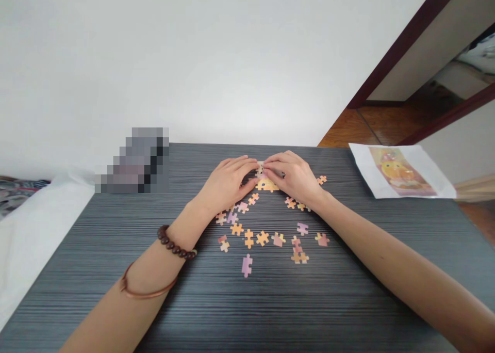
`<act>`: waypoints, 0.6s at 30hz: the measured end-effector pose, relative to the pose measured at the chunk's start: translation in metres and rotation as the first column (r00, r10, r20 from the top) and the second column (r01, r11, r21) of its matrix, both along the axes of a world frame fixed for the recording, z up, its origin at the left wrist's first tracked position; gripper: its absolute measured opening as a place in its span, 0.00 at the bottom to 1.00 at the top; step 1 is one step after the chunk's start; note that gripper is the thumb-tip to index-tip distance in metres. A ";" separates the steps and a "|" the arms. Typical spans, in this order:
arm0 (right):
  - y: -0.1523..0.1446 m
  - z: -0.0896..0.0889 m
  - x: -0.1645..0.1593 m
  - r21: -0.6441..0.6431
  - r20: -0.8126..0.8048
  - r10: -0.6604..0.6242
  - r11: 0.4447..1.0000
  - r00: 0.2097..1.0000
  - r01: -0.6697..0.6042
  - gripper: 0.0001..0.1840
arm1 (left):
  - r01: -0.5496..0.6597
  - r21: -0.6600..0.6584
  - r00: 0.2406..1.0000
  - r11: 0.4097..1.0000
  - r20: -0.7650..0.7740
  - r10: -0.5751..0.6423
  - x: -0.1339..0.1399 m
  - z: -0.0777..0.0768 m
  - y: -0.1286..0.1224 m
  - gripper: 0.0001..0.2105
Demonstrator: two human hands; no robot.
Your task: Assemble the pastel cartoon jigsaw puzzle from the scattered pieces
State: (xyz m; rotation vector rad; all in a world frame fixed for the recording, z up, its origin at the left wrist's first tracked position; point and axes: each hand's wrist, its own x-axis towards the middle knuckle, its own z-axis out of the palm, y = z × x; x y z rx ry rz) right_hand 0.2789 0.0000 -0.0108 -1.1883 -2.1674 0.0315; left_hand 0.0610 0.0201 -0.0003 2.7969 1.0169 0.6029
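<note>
Close to the far edge of the table, my left hand (231,181) curves around the left side of a small joined section of jigsaw puzzle (267,184), its thumb and fingertips touching it. This section is yellow with a dark eye-like spot. My right hand (294,173) comes in from the other side, thumb and fingers pinched at a pale puzzle piece (260,166) along the top of the section. The fingers partly hide both. Nearer to me lie several loose pieces, among them an orange puzzle piece (262,238) and a purple puzzle piece (246,265).
A dark striped table (193,311) carries everything, with a white wall behind it. On the right lies a paper sheet with a printed yellow cartoon picture (398,170). A blurred-out dark object (133,162) stands at the back left. A beaded bracelet circles my left wrist.
</note>
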 end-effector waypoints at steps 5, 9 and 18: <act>0.000 0.000 0.000 0.005 -0.015 -0.006 1.000 1.000 0.006 0.09 | 0.006 0.022 1.000 1.000 -0.011 -0.006 -0.001 -0.002 0.001 0.15; 0.000 -0.001 0.000 0.010 -0.032 -0.002 1.000 0.999 0.003 0.09 | 0.013 0.045 1.000 0.999 -0.011 -0.013 -0.002 -0.004 0.002 0.15; 0.000 0.002 0.000 -0.042 -0.078 -0.057 0.998 0.995 0.054 0.08 | 0.046 0.106 0.998 0.993 -0.038 -0.042 -0.002 -0.002 0.001 0.15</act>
